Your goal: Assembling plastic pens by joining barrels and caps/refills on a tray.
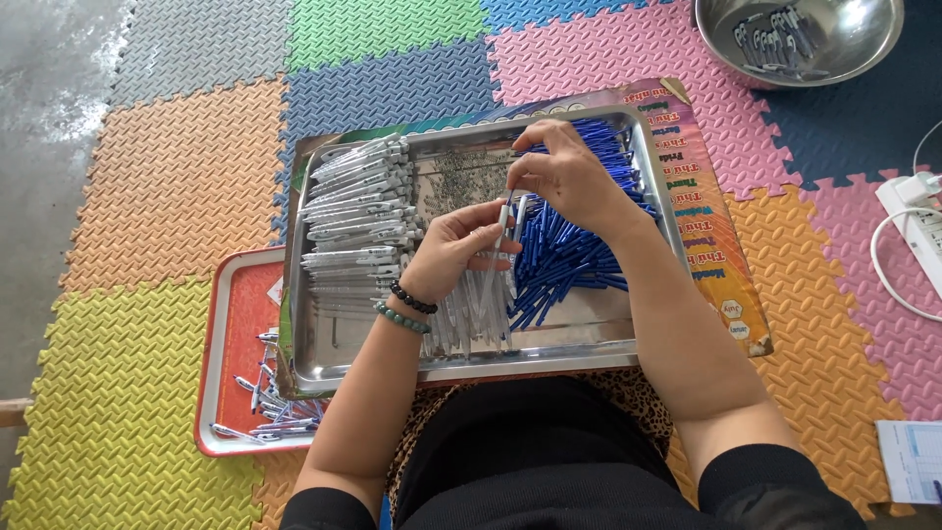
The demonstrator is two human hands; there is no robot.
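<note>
Head view looks straight down at a steel tray [628, 339] resting on the person's lap over a printed cardboard sheet [721, 260], with bright foam floor mats [177, 177] all around. Over the middle of the tray, the left hand [449, 253] has its fingers closed around a slim clear pen barrel [503, 218], which stands nearly upright between the two hands. The right hand [569, 177] comes in from above, its thumb and forefinger pinched together at the top end of that same barrel; whether they hold a separate small part there is too small to tell. Two bead bracelets [407, 306], one dark and one green, sit on the left wrist. Inside the tray, a stack of white pen barrels [358, 211] fills the left side, a heap of blue pen parts [569, 245] lies on the right under the right hand, a scatter of tiny metal springs [466, 177] lies in the far middle, and clear barrels [471, 319] lie near the front edge below the left hand. A red tray [231, 353] pokes out from under the steel one at the left, holding assembled pens [275, 407]. Far right, a steel bowl [863, 39] holds a few more parts, and a white power strip [917, 211] lies on the mats.
</note>
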